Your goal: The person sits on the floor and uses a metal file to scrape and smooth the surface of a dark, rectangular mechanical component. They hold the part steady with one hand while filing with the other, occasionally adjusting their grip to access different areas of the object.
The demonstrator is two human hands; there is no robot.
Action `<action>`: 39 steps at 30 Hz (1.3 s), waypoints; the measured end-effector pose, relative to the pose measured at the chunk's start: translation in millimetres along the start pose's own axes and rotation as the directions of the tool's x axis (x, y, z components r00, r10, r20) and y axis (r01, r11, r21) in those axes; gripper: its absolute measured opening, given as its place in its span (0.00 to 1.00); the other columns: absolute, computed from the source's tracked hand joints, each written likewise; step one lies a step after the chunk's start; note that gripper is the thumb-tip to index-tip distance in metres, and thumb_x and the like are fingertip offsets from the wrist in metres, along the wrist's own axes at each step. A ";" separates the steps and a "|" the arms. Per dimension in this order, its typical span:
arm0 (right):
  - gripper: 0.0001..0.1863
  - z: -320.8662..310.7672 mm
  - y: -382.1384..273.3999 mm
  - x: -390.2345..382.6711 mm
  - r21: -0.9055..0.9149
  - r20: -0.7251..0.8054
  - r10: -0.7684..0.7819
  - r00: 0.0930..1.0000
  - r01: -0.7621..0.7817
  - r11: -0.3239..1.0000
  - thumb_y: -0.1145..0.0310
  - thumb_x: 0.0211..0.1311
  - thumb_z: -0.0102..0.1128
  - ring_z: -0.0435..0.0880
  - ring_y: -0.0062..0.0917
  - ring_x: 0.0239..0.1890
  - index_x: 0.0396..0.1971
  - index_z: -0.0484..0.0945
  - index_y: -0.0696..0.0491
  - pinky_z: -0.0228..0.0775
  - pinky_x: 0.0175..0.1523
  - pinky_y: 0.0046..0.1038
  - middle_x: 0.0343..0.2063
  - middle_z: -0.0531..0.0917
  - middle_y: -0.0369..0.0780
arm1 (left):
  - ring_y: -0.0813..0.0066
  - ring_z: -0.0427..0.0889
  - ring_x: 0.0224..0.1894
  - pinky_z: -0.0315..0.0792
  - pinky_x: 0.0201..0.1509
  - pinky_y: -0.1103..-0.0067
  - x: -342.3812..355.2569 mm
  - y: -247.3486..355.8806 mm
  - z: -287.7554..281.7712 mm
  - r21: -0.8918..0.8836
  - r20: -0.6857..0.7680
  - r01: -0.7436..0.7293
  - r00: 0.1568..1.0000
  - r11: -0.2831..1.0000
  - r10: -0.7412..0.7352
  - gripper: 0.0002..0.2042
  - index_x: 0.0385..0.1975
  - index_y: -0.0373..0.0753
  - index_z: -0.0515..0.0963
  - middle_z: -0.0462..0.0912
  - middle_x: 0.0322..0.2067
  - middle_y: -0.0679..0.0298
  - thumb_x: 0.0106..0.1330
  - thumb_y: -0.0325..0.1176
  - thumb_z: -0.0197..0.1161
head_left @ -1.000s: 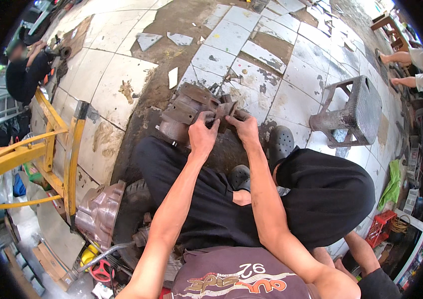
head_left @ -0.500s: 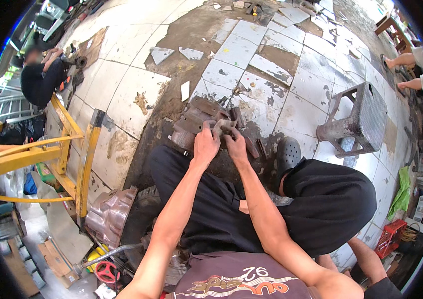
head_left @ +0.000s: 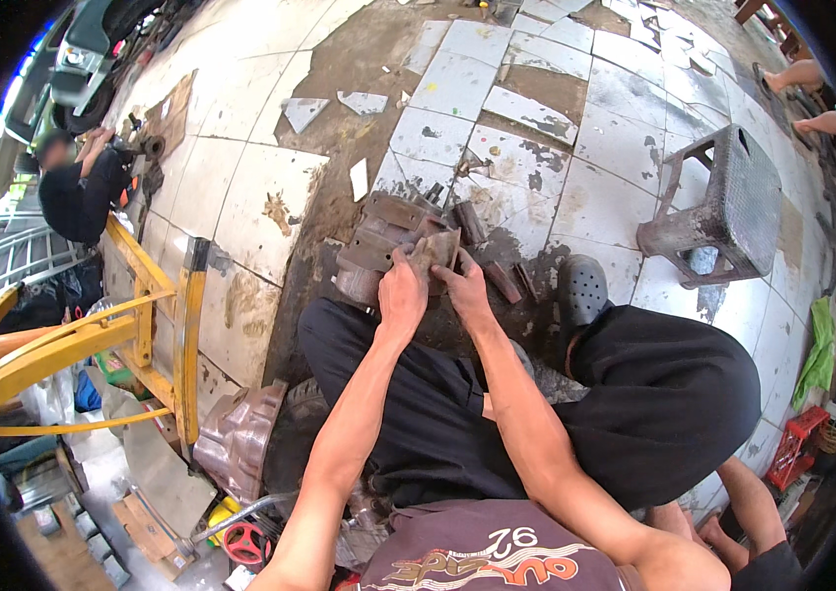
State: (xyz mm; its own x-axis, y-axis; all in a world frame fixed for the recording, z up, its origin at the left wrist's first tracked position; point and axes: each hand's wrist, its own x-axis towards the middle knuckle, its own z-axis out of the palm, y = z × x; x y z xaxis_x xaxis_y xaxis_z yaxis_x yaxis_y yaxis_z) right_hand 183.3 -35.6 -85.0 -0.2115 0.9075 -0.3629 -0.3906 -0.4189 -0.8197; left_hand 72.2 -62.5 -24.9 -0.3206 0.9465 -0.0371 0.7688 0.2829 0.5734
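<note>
Head view: left hand point(head_left: 402, 297) and right hand point(head_left: 464, 288) both grip a small brown metal piece point(head_left: 438, 248), fingers closed on its near part. Piece sits in front of the right side of a rusty metal housing point(head_left: 378, 242); cannot tell whether they touch. Metal bar point(head_left: 502, 284) lies just right of right hand; grey stool point(head_left: 745, 212) stands farther right.

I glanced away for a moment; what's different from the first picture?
The right hand has moved left, closer to the left hand, uncovering loose metal pieces beyond it. Both hands keep hold of the rusty part. The metal block and grey stool stayed put.
</note>
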 end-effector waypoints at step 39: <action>0.23 39.9 -5.9 25.1 -0.519 -0.423 -0.125 0.897 -0.126 0.845 0.56 0.53 0.74 0.84 0.44 0.46 0.45 0.84 0.54 0.72 0.53 0.43 0.41 0.86 0.46 | 0.50 0.81 0.47 0.73 0.49 0.59 49.8 -23.0 -46.4 0.316 -0.263 -0.184 0.925 0.931 0.273 0.17 0.40 0.36 0.80 0.83 0.41 0.48 0.71 0.47 0.58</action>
State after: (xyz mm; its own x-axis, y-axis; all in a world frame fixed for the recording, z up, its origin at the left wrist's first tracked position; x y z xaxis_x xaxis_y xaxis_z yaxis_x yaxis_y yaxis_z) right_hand 144.6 -11.7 -71.6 0.2380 0.8803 -0.4103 0.1612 -0.4524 -0.8771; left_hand 12.9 -29.1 -2.1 -0.2325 0.9122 0.3373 0.9495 0.1379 0.2817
